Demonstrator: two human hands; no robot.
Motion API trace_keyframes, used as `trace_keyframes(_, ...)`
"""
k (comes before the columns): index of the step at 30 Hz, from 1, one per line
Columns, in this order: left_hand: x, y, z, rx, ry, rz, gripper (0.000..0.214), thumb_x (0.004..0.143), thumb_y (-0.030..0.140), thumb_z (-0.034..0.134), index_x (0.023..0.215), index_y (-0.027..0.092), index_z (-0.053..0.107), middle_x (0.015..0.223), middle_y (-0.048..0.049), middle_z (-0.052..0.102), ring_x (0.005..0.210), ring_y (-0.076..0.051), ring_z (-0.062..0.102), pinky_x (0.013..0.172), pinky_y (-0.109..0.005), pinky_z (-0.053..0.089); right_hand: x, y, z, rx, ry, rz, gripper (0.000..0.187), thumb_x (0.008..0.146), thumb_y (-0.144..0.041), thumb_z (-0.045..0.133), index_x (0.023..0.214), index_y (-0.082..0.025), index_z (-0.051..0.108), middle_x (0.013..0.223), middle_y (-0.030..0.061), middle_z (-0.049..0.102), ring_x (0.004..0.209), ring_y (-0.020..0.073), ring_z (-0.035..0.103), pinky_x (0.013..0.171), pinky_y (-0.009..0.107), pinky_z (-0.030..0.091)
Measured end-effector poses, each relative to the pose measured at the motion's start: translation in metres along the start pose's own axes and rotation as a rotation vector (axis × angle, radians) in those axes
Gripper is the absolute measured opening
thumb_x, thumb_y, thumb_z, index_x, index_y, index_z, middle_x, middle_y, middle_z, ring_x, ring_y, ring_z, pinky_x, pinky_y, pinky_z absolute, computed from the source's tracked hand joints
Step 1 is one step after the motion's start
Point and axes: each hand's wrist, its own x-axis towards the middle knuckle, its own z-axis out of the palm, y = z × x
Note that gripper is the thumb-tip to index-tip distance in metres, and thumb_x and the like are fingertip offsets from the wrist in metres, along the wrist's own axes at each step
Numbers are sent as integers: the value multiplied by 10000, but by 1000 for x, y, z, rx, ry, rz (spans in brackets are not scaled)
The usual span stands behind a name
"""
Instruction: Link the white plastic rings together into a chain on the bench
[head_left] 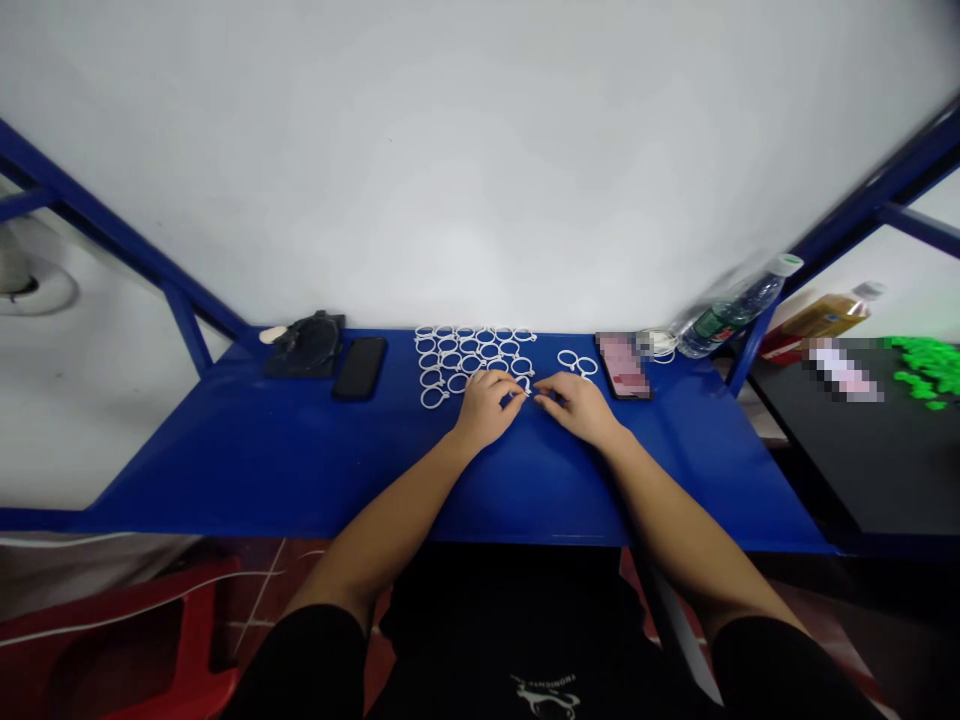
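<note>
Many rings (pixel 478 352) lie rowed past the left hand (pixel 484 408), grip unclear; two seem pending beyond the right hand (pixel 580 405), fingertips (pixel 544 385) apart

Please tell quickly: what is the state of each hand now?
Left hand: fingertips at a white ring; grip cannot be told.
Right hand: slightly open, nothing visibly held.
</note>
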Motion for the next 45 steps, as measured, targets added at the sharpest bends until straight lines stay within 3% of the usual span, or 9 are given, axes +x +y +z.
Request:
trace_keyframes(6,-1,5,-2,-128,61,38,66,932,267,742,877,242,766,900,-3,784,889,-193,694,885,-386,476,-3,-10,5,94,108,-121,203,1052,-282,552,1124,-246,738,1028,72,779,920,223,733,820,369,583)
trace_keyframes(11,-3,4,2,-219,47,-64,71,893,252,794,962,249,778,883,8,807,790,-174,729,898,-389,500,-3,-9,2,96,81,-153,211,1055,-287,544,1146,-237,728,1028,78,771,906,217,728,796,358,577)
trace_keyframes(18,-3,3,-3,-274,-59,-45,66,919,323,775,888,276,809,901,-8,815,795,-186,736,858,-382,541,-5,-15,-3,112,-29,-50,276,1068,-362,479,1086,-226,718,1019,91,763,939,227,713,847,374,562)
trace_keyframes(34,-5,6,-1,-588,-68,-223,187,902,391,765,900,209,806,899,-49,809,815,-190,755,798,-331,606,-7,-21,-1,126,21,-22,257,1071,-346,453,1013,-221,670,969,83,725,876,206,681,799,335,534)
trace_keyframes(39,-6,6,1,-571,-65,-247,207,907,403,752,883,200,781,845,-39,791,765,-172,733,757,-308,600,-6,-23,-4,150,-5,-17,242,1055,-346,481,1126,-231,682,1037,89,744,921,217,693,832,352,549)
trace_keyframes(45,-7,5,3,-613,-173,-211,201,976,330,640,1029,209,791,910,-45,795,792,-171,741,801,-323,615,-6,-19,-8,150,6,-20,250,1035,-293,491,1133,-234,713,1061,81,769,958,214,719,870,358,560)
